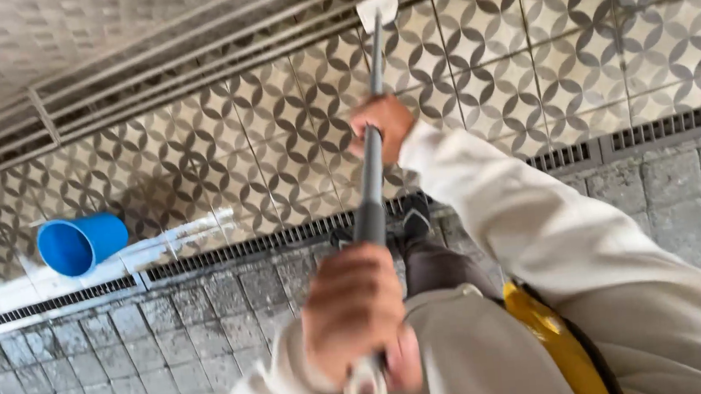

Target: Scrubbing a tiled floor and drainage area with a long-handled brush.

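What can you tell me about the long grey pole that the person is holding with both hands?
The grey pole is long and slim, and looks like metal or plastic. It runs from near the camera, where it ends in a pale loop, out to a flat white head lying on the patterned tile floor. The left hand grips it near the loop, and the right hand grips it further along. It points away from the person, slightly tilted. The picture is blurred, so finer details cannot be told.
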